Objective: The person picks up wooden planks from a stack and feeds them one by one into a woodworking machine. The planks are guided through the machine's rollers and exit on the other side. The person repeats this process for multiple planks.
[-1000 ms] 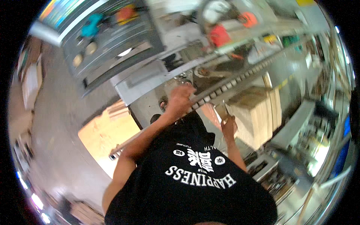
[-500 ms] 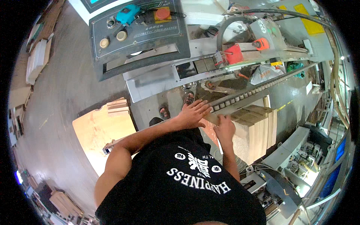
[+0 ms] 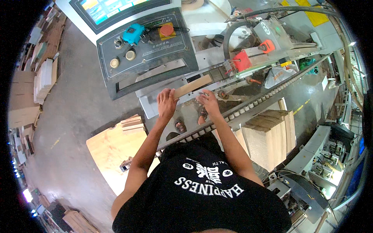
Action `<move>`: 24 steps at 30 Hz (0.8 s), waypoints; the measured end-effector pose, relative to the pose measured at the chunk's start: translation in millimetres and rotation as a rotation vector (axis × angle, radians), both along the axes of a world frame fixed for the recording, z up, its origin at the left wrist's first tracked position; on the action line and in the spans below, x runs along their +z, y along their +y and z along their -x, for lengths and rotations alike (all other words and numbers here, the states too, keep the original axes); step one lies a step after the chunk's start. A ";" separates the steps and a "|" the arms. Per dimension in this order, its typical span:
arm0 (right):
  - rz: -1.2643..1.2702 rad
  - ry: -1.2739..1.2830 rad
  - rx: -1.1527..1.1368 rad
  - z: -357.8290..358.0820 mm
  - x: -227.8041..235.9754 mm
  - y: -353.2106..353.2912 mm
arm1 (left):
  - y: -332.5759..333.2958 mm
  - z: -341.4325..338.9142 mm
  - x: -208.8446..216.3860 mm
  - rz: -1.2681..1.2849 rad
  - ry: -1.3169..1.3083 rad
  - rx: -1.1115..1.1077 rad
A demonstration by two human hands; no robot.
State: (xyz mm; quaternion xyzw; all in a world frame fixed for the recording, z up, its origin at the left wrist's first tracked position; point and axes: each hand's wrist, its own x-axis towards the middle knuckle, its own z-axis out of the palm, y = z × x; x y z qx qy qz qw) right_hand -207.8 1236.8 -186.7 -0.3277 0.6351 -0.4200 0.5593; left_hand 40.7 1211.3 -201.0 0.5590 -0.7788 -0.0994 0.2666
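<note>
My left hand (image 3: 167, 104) is closed on the near end of a narrow, flat wooden strip (image 3: 193, 86). The strip lies slantwise over the grey metal bed (image 3: 149, 104) of a machine, its far end pointing up and right. Close to the strip's right side is my right hand (image 3: 210, 103), with fingers apart and slightly bent; nothing shows in its grasp. A roller rail (image 3: 237, 112) runs beneath my right forearm and along my waist.
Beyond the bed stands a dark control panel (image 3: 147, 50) with knobs and a red button (image 3: 167, 30). Stacked boards (image 3: 268, 143) stand at the right past the rail. At the left, wooden pieces (image 3: 132, 123) rest on a light wooden board (image 3: 112, 147).
Both hands have moved away from the rail beside the stacked boards, forward and left to the machine bed. The wooden strip now lies over the bed in my left hand.
</note>
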 end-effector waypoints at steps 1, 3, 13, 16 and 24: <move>-0.017 -0.179 -0.035 -3.0 -2.5 -12.5 | -5.2 -1.0 -2.9 0.031 -0.029 0.011; -0.034 -0.305 -0.095 -15.1 -0.4 -29.7 | -15.6 -0.5 -10.6 0.091 -0.042 0.041; 0.121 -0.633 -0.244 -56.9 -11.6 -68.0 | -37.5 -24.8 -27.8 -0.127 -0.096 0.231; 0.091 -0.635 -0.225 -53.3 -23.2 -66.7 | -30.8 -44.4 -30.6 -0.082 -0.131 0.207; 0.157 -0.585 -0.321 -29.3 -14.3 -69.9 | -42.6 -14.4 -26.3 -0.165 -0.102 0.189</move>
